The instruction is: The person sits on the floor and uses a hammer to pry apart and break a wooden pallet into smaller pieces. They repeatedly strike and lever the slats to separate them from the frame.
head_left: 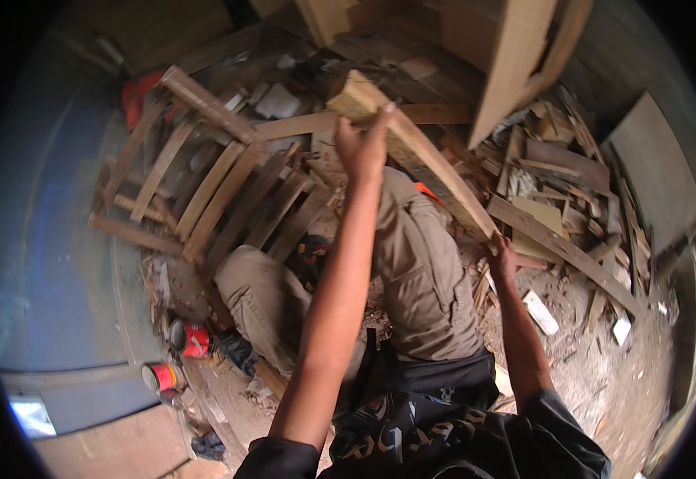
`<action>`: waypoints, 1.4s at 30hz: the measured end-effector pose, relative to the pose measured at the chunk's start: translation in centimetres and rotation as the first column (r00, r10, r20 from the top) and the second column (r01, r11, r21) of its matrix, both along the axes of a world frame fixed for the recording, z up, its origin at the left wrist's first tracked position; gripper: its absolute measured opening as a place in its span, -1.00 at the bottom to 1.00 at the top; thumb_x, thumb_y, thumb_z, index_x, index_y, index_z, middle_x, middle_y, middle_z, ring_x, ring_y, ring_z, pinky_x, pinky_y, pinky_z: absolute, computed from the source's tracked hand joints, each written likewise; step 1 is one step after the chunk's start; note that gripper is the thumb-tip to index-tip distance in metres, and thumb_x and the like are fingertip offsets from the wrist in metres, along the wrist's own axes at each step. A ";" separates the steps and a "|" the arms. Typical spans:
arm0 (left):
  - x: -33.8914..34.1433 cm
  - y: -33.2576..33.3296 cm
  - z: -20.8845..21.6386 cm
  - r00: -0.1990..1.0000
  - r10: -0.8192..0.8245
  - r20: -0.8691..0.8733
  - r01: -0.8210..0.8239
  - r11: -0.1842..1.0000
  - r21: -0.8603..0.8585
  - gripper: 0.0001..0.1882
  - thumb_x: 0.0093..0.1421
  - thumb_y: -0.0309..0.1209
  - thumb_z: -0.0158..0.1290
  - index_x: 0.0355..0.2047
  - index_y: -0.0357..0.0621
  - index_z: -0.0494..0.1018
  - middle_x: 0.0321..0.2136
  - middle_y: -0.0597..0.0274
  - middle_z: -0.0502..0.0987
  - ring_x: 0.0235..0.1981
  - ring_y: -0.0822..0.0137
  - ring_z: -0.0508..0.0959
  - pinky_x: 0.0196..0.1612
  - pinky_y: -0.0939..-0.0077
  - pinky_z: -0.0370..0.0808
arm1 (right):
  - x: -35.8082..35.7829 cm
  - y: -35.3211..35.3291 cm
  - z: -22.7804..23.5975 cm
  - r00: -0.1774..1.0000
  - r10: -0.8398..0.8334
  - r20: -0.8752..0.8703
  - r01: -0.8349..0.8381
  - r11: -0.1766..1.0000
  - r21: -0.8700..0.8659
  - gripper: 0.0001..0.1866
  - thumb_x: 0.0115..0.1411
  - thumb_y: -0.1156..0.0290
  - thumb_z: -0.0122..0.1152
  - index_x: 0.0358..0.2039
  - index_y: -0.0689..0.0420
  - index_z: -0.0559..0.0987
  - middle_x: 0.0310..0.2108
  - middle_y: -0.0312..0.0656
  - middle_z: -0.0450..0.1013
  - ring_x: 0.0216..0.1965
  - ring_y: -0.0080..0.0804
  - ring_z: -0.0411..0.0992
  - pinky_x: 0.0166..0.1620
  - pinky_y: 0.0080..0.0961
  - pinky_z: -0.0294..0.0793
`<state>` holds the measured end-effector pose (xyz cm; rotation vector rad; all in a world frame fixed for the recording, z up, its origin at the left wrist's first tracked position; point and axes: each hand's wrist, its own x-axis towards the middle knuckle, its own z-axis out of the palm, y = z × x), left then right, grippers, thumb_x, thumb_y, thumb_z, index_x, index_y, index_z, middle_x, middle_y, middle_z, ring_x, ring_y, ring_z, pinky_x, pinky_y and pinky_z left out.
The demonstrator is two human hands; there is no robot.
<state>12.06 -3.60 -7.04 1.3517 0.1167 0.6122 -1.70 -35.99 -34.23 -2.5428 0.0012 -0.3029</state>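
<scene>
A long wooden beam slants across in front of me, from the upper middle down to the right, passing over my right knee. Near its far end, my left hand is wrapped round it, the thumb lying on the upper face. My right hand grips the lower end, its fingers partly hidden. Left of the beam lies a slatted wooden frame, resembling a pallet or chair part. Another plank runs crosswise behind the beam.
Two red cans stand at the lower left beside a blue-grey panel. Wood scraps are heaped on the right, with a long board across them. A pale upright board leans at the upper right. A white block lies on the floor.
</scene>
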 end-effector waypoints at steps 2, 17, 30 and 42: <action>-0.4 -0.2 0.3 1.000 -0.011 0.027 0.011 1.000 0.010 -0.59 0.07 -0.36 0.39 -0.16 -0.24 0.47 -0.22 0.15 0.61 -0.23 0.43 0.58 -0.11 0.53 0.49 | 0.2 -1.3 0.9 0.995 0.095 -0.009 -0.095 0.995 0.023 -0.61 0.16 0.28 0.37 -0.02 0.15 0.62 -0.12 -0.05 0.55 -0.11 -0.04 0.53 -0.04 -0.24 0.52; 0.1 -2.4 0.6 0.999 -0.046 -0.006 0.046 0.997 -0.059 -0.46 0.01 -0.23 0.41 -0.12 -0.25 0.45 -0.26 0.17 0.57 -0.25 0.36 0.56 -0.11 0.41 0.49 | 3.3 -3.1 0.4 0.957 0.279 0.078 -0.274 0.959 -0.064 -0.16 -0.06 0.18 0.55 0.20 0.17 0.37 0.09 0.11 0.40 0.12 0.15 0.35 0.16 -0.06 0.36; -0.7 -0.4 1.2 0.979 -0.100 -0.176 0.081 0.990 -0.112 -0.37 0.14 -0.33 0.31 0.19 -0.13 0.35 0.12 0.15 0.44 0.16 0.22 0.43 0.21 0.10 0.37 | 2.7 -0.9 4.9 0.971 0.237 -0.022 -0.237 0.972 -0.004 0.03 -0.02 0.01 0.50 0.35 0.14 0.16 0.26 0.12 0.25 0.27 0.06 0.24 0.28 -0.11 0.26; 1.9 0.7 -1.2 0.763 -0.419 -0.491 0.492 0.871 0.021 -0.27 0.24 0.04 0.17 0.25 -0.18 0.31 0.13 0.19 0.46 0.10 0.33 0.47 0.13 0.27 0.38 | -5.2 -4.1 3.7 0.998 -0.020 0.053 0.017 0.998 0.060 -0.14 -0.17 0.38 0.53 0.14 0.31 0.30 -0.05 0.15 0.34 0.04 0.14 0.33 0.14 -0.11 0.36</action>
